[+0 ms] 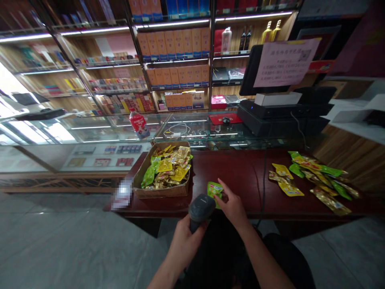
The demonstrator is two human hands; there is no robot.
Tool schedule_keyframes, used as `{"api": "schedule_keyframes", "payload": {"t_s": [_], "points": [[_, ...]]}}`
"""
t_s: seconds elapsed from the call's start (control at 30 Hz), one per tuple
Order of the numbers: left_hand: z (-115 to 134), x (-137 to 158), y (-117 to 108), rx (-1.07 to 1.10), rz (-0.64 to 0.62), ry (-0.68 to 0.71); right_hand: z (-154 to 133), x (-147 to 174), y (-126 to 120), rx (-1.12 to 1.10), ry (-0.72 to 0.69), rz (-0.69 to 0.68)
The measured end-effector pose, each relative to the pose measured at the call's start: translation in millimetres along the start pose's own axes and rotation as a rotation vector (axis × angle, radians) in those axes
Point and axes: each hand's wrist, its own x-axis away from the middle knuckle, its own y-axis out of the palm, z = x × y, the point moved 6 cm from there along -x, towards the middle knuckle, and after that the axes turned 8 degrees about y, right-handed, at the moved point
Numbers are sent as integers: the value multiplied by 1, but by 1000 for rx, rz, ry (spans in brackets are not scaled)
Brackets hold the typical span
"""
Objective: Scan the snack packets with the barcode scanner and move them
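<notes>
Gripping a dark handheld scanner [201, 208], the left fingers [196, 237] wrap its handle, partly hidden behind it. Just to their right, the right fingers [224, 186] are closed on a small green packet [213, 188], whose lower part the scanner partly covers; whether it touches the surface [207, 170] is hard to tell. That surface is glossy and reddish brown. Left of the fingers it bears an open carton [164, 192] heaped with gold, yellow and green packets [180, 154]; farther left, a pixelated object [122, 196] cannot be made out. Well right of the fingers, past a dark cable [264, 188], lie loose packets [331, 202]. Beyond the fingers, a glass counter [198, 134] carries a red-labelled bottle [138, 123], a mouse [225, 120] and a monitor [252, 72] with a paper sheet [285, 62], its print too blurred to read. Farthest, lit shelves [177, 60] hold orange boxes [174, 44], cut off above.
</notes>
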Motion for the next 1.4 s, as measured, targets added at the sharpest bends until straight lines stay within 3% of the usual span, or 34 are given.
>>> {"api": "schedule_keyframes", "payload": {"t_s": [0.1,0.2,0.33,0.43,0.5,0.6,0.7,0.8,0.87,0.97,1.1,1.23,1.4], "points": [[2,6,-11,-2,83,7,-30,-30,30,-314,-23,-63],[4,13,-21,7,157,32,-82,-66,78,-512,-107,-188],[-1,18,-30,-3,214,89,-147,-93,143,-409,-216,-320],[-5,19,-34,-14,216,100,-162,-93,158,-219,-291,-337],[-4,18,-35,-26,206,92,-148,-89,142,-151,-328,-260],[-1,16,-32,-32,173,55,-93,-86,80,-98,-265,-4],[-1,11,-20,-4,115,14,-18,-84,1,130,-47,296],[-3,8,-3,38,48,23,55,-81,-68,471,343,440],[-4,6,6,54,22,40,87,-79,-105,630,501,493],[-3,7,13,61,15,37,111,-82,-141,769,559,534],[3,10,15,68,14,19,117,-84,-144,875,513,495],[3,11,14,48,27,7,94,-68,-90,894,192,387],[-14,1,14,22,6,-24,61,-37,-27,613,-150,246]]}}
